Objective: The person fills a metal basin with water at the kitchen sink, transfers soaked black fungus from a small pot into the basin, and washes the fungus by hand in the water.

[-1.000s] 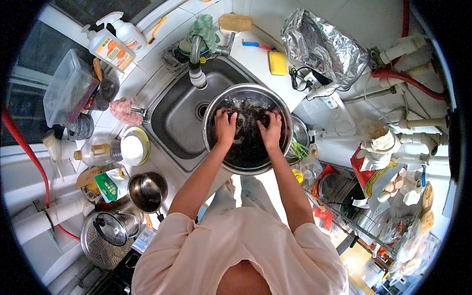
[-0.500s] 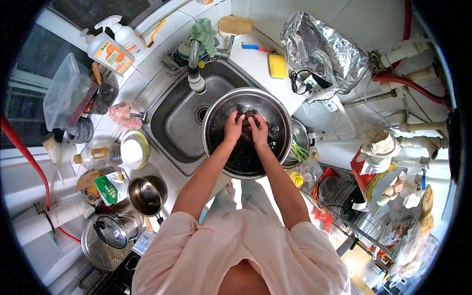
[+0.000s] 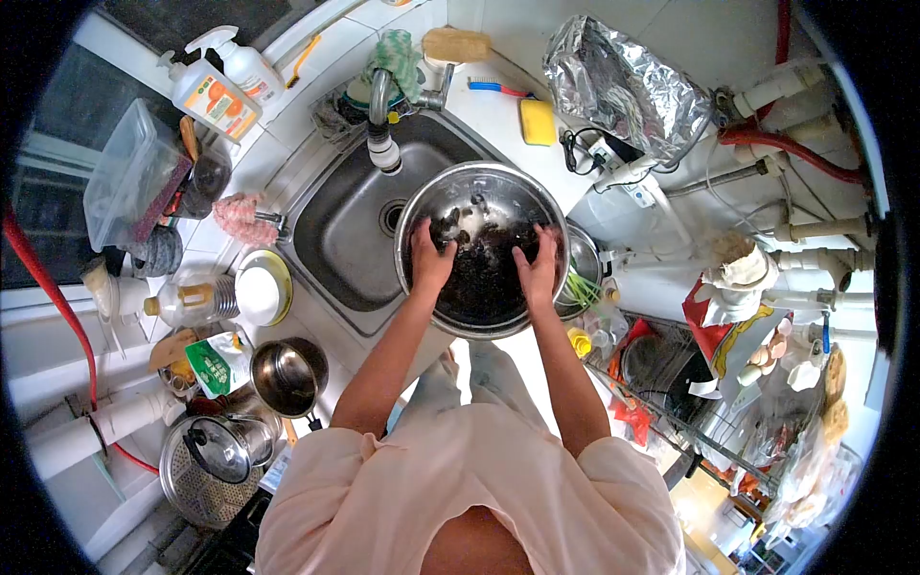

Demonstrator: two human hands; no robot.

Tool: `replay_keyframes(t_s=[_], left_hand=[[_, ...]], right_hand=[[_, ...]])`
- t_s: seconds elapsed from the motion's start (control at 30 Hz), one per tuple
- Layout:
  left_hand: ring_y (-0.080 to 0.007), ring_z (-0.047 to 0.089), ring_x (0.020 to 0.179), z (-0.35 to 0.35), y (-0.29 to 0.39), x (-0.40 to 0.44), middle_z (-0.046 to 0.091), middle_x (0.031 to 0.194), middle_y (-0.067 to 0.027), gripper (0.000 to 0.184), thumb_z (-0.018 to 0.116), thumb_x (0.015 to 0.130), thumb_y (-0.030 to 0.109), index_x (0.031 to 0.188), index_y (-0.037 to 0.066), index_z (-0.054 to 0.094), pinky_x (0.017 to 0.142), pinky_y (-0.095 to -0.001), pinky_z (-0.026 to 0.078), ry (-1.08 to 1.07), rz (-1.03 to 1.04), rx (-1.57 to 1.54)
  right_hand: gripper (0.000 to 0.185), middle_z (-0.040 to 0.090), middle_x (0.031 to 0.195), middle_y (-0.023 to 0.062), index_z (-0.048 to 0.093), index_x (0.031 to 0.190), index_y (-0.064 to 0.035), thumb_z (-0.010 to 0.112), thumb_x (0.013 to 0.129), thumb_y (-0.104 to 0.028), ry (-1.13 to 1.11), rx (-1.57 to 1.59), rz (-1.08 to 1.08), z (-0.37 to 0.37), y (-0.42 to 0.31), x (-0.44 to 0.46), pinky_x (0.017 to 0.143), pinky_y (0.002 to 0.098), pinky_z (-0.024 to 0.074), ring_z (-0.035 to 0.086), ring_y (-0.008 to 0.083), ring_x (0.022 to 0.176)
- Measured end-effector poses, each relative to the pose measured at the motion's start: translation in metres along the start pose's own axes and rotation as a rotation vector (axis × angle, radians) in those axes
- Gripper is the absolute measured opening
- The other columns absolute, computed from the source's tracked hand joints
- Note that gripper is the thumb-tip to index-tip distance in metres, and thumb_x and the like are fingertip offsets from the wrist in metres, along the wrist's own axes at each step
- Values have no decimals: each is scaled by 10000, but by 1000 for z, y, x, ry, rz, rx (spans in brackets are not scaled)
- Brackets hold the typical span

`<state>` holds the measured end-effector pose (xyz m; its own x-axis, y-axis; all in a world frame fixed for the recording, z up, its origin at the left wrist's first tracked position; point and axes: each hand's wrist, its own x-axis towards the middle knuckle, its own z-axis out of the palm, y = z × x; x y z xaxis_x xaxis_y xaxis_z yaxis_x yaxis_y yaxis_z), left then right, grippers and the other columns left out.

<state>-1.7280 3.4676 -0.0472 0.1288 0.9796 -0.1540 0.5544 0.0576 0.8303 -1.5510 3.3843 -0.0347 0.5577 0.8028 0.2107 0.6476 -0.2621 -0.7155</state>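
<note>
A large steel bowl (image 3: 522,190) overlaps the right side of the sink and holds many dark, wet pieces (image 3: 484,259) that look like black fungus. My left hand (image 3: 431,261) is inside the bowl at its left wall, fingers apart, with nothing in its grasp. Opposite it, my right hand (image 3: 540,266) is spread at the right wall, also holding nothing. The dark pieces lie between both hands, a few of them stuck higher on the far wall. My fingertips are slightly blurred, so whether they touch the metal is unclear.
Left of the bowl is the sink basin (image 3: 335,240), under the faucet (image 3: 382,149). A second steel bowl with green stalks (image 3: 581,287) sits partly beneath the right rim. A yellow sponge (image 3: 538,123) and a power strip (image 3: 623,177) lie behind. A small pot (image 3: 287,377) stands at left.
My hands were close together over the dark pieces in the middle of the bowl. They have moved apart to opposite sides, and the pieces now lie spread out between them.
</note>
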Motion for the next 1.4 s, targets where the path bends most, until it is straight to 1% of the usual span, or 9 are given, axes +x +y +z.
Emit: replay_keyframes(t_s=[0.13, 0.33, 0.57, 0.97, 1.0, 1.1, 1.17, 1.27, 1.4], left_hand=[[-267, 325, 1228, 38, -44, -18, 310, 1342, -169, 835, 667, 736, 146, 1380, 96, 137, 984, -364, 303, -266, -361, -440], [-208, 537, 943, 48, -15, -7, 549, 1099, -109, 693, 688, 721, 109, 1310, 106, 323, 765, -338, 453, -427, -580, -764], [-212, 558, 874, 53, -11, 5, 592, 960, -117, 355, 655, 765, 233, 1039, 36, 545, 765, -338, 421, -130, -190, -275], [-374, 582, 711, 23, -4, 21, 588, 670, -202, 613, 369, 849, 545, 725, 5, 631, 650, -442, 434, -43, -259, -44], [-347, 581, 781, 12, 6, 18, 595, 732, -206, 568, 388, 850, 514, 694, 22, 627, 688, -423, 430, -173, -374, -93], [-298, 559, 915, 1, -2, 14, 596, 817, -217, 450, 491, 835, 413, 637, 28, 611, 746, -398, 412, -200, 6, 60], [-318, 412, 1144, -9, -1, 3, 490, 1112, -255, 252, 611, 775, 245, 968, 85, 586, 903, -388, 357, -174, 132, 179], [-373, 256, 1252, -16, 4, -9, 278, 1334, -239, 693, 669, 720, 190, 1316, 162, 315, 1013, -388, 277, -269, -14, 200], [-287, 509, 1042, 39, -47, -10, 510, 1166, -149, 714, 692, 699, 176, 1308, 103, 326, 856, -352, 421, -431, -116, -300]], right_hand=[[595, 451, 1214, 173, 426, 1217, -25, 698, 732, -234, -129, 375, 382, 45, 33, -41, 953, 333, 328, 421, 269, 1134], [488, 558, 1038, 89, 501, 1139, -31, 700, 735, -220, -288, 900, 862, 61, 3, -24, 791, 297, 430, 534, 183, 915], [286, 613, 841, 38, 584, 986, 6, 666, 767, -158, -82, 974, 570, 61, -6, -14, 680, 251, 446, 539, 108, 719], [225, 546, 623, 8, 572, 750, -36, 589, 842, -241, -8, 700, 561, 45, -8, -1, 473, 228, 380, 479, 79, 515], [331, 583, 642, 55, 588, 738, -9, 566, 838, -324, -20, 633, 542, 45, -2, 1, 609, 278, 426, 536, 138, 593], [293, 596, 773, 99, 620, 907, -25, 604, 820, -305, -184, 415, 304, 39, 3, 5, 688, 297, 438, 569, 192, 743], [363, 538, 963, 149, 541, 1051, -29, 624, 798, -276, -119, 151, 170, 20, -3, 2, 807, 309, 394, 506, 244, 932], [576, 474, 1178, 175, 398, 1247, -44, 656, 764, -225, -107, -77, 159, 2, 0, -16, 958, 309, 321, 408, 276, 1163], [508, 522, 1124, 124, 444, 1216, -63, 652, 783, -229, -197, 474, 464, 53, 30, -47, 904, 304, 373, 480, 217, 1067]])
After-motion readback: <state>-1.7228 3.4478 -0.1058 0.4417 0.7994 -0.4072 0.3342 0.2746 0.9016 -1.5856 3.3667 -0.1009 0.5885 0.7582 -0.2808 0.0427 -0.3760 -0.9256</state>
